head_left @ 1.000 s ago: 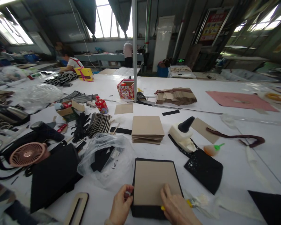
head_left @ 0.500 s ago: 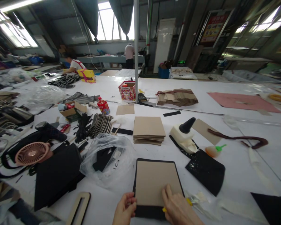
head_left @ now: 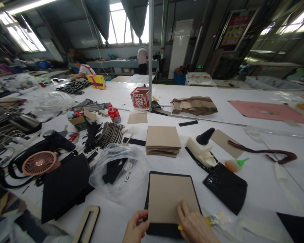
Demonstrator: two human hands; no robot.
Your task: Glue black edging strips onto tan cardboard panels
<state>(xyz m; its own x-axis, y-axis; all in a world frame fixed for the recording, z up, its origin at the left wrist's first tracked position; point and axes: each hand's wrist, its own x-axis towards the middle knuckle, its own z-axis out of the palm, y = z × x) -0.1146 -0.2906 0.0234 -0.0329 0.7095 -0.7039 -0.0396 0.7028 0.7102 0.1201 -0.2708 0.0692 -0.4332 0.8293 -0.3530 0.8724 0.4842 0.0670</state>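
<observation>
A beige square board (head_left: pixel 171 195) lies on a slightly larger black sheet (head_left: pixel 164 229), whose dark margin shows along the edges and is widest at the near side. My left hand (head_left: pixel 136 226) pinches the left edge of the board near its lower corner, thumb and fingers closed. My right hand (head_left: pixel 194 222) rests on the board's lower right part with its fingertips pressed down. Tucked under that palm is a yellow-handled brush (head_left: pixel 209 221), its pale end sticking out to the right; the grip on it is mostly hidden.
Beyond the board stands a stack of beige boards (head_left: pixel 163 141). To the right are a white glue bottle (head_left: pixel 201 150) with a black nozzle and a black piece (head_left: pixel 226 187). A clear plastic bag (head_left: pixel 119 168), a pink fan (head_left: pixel 40 162) and a slotted board (head_left: pixel 87 222) lie left.
The view has shifted slightly, so everything sits a little further right. Both hands keep nearly the same places on the board; the left fingers have closed in slightly at its edge.
</observation>
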